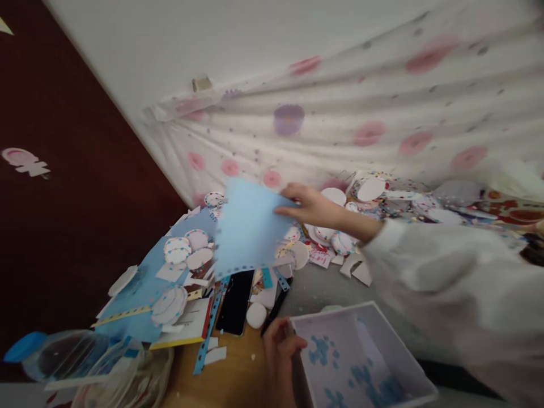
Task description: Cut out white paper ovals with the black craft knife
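Note:
My right hand (308, 208) pinches the right edge of a light blue paper sheet (251, 226) and holds it up over the cluttered table. Small notches or dark marks run along the sheet's left and lower edges. Low in the view, my left hand (283, 360) grips the left wall of a white box (365, 317). Small blue paper pieces (322, 348) lie scattered on the box's bottom. Under the sheet's lower edge a black phone (236, 303) lies on the table, with a round white object (256, 315) beside it.
White paper discs (176, 250) with coloured dots are heaped around, some on blue sheets (136, 320). A punched blue strip (208, 334) lies left of the phone. A clear bottle (70, 351) with a blue cap stands lower left. A flowered curtain (331, 107) hangs behind.

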`<control>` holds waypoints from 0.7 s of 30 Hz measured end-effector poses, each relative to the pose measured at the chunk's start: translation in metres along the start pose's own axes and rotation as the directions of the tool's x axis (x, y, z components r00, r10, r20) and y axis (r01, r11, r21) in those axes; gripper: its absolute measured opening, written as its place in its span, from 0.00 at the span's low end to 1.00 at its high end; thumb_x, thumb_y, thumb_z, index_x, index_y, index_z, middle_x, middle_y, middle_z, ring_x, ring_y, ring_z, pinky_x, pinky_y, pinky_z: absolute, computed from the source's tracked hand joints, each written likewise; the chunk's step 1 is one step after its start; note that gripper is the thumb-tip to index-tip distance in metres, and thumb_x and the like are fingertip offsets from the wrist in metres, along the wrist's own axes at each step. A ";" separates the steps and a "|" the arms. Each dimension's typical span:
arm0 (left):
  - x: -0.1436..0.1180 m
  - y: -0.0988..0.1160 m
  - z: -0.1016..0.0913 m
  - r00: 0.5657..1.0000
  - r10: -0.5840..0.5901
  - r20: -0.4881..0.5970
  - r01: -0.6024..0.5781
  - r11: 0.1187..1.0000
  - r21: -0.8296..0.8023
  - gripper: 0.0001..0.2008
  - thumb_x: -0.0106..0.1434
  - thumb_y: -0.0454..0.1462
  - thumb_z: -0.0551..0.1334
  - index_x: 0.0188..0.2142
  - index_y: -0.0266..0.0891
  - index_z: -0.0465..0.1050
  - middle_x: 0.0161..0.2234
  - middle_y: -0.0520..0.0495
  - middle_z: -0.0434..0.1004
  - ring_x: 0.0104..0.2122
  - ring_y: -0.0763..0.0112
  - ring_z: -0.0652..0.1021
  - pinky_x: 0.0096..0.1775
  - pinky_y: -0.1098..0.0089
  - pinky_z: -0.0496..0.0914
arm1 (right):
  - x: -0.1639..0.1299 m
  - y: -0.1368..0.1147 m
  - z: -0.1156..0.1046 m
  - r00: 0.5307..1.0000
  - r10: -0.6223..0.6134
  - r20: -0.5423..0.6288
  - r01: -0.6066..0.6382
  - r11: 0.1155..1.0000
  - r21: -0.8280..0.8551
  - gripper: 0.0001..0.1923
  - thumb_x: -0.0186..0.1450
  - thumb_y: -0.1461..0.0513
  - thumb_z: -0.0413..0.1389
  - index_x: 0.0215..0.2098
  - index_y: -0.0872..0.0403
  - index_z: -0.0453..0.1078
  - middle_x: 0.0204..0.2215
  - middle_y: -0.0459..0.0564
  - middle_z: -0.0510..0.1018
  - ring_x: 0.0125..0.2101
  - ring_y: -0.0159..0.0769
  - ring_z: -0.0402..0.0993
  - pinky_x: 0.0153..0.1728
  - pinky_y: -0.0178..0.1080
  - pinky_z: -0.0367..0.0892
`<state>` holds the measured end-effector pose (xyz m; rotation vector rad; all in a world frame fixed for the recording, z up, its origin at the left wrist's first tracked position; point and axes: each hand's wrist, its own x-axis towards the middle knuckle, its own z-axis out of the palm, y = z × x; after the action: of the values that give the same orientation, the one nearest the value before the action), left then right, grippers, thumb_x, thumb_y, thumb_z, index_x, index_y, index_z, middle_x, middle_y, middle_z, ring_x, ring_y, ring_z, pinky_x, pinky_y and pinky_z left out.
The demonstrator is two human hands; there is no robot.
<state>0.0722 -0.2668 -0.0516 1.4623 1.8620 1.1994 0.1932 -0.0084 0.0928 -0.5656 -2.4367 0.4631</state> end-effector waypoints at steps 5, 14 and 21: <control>-0.011 0.014 0.008 0.996 -0.083 0.020 0.084 0.996 -0.036 0.17 0.50 0.42 0.72 0.39 0.47 0.73 0.42 0.43 0.72 0.44 0.50 0.77 0.43 0.52 0.75 | 0.051 -0.031 0.073 1.000 -0.020 0.020 0.019 0.998 0.053 0.18 0.76 0.56 0.42 0.55 0.55 0.68 0.52 0.51 0.72 0.50 0.42 0.72 0.49 0.50 0.69; -0.007 0.022 0.002 0.999 0.018 0.037 -0.017 1.000 -0.006 0.27 0.48 0.38 0.73 0.47 0.50 0.69 0.45 0.42 0.72 0.48 0.47 0.77 0.47 0.48 0.74 | -0.028 -0.029 0.018 0.992 -0.027 0.121 0.003 0.981 0.196 0.22 0.73 0.54 0.48 0.62 0.52 0.59 0.38 0.47 0.78 0.38 0.38 0.77 0.43 0.44 0.72; -0.002 0.020 0.023 0.954 0.268 0.133 -0.249 0.957 -0.148 0.48 0.29 0.44 0.80 0.51 0.48 0.61 0.60 0.36 0.57 0.58 0.39 0.69 0.51 0.48 0.72 | -0.210 -0.064 -0.018 0.959 0.056 0.276 -0.043 0.998 -0.053 0.35 0.63 0.45 0.60 0.65 0.40 0.59 0.57 0.50 0.74 0.58 0.48 0.69 0.54 0.51 0.70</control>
<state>0.1019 -0.2603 -0.0465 1.7116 1.4969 1.2627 0.3406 -0.1626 0.0374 -0.6184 -2.7115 0.5395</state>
